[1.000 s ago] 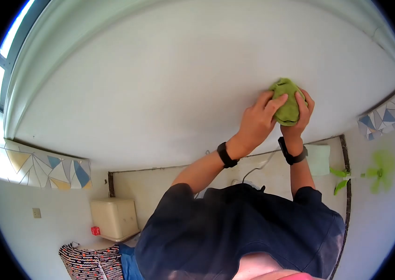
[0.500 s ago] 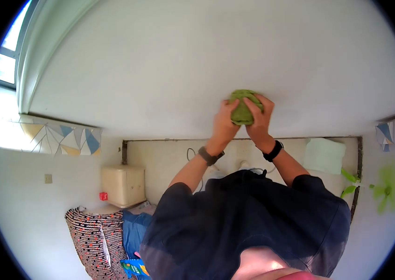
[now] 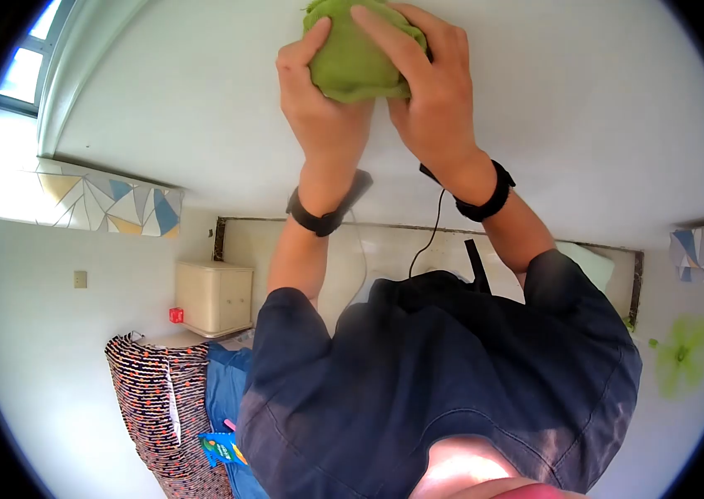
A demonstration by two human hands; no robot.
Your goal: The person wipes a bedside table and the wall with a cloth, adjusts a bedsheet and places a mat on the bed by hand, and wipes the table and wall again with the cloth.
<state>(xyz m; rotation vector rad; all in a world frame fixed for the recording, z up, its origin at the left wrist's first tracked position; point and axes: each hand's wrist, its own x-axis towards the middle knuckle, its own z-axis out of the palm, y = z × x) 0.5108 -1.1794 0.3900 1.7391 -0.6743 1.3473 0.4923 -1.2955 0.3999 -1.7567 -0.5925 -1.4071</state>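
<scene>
A bunched green cloth [image 3: 360, 62] is at the top of the view, in front of a broad white surface [image 3: 202, 108]. My left hand [image 3: 323, 104] grips the cloth from its left side, the thumb lying along its edge. On the right side, my right hand [image 3: 435, 87] is closed on the same cloth, one digit stretched across its face. Both arms reach up and forward, with a dark band on each wrist. Whether the cloth touches the white surface, I cannot tell.
A cream cabinet [image 3: 215, 298] stands at lower left, with a small red box [image 3: 176, 315] beside it. Below lie patterned fabric [image 3: 161, 399], blue fabric [image 3: 227, 382] and a blue packet [image 3: 220, 449]. A green fan [image 3: 681, 356] is at right. A black cable [image 3: 428, 241] hangs near my right wrist.
Both hands have moved up and to the left with the green cloth, which now appears larger and nearer. My arms are raised higher.
</scene>
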